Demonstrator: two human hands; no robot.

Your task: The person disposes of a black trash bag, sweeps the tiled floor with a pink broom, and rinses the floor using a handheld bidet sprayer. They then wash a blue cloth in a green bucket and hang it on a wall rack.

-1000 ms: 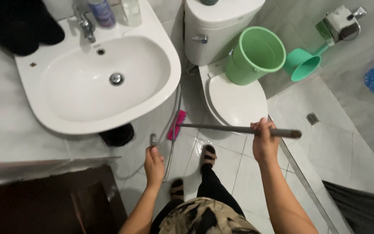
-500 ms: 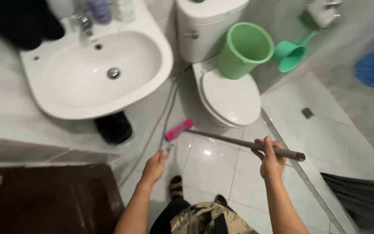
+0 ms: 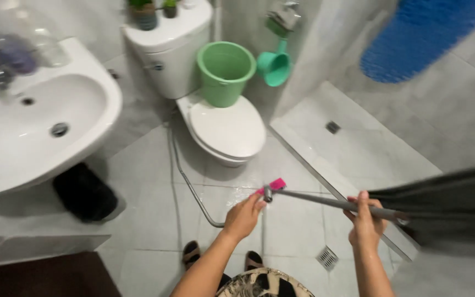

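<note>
Grey mop pole (image 3: 325, 201) gripped by right fingers (image 3: 363, 204), left fingers (image 3: 255, 204) curled near its pink head (image 3: 275, 185).

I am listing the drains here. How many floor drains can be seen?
2. One floor drain lies in the shower area, right of the toilet. The other floor drain lies below the right hand. Others may be hidden.

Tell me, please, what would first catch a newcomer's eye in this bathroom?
Low in the middle, the left hand and right hand hold a grey pole with a pink head level above the wet floor tiles. Behind it stands a white toilet, a green bucket on its seat, and a white washbasin fills the left.
</note>
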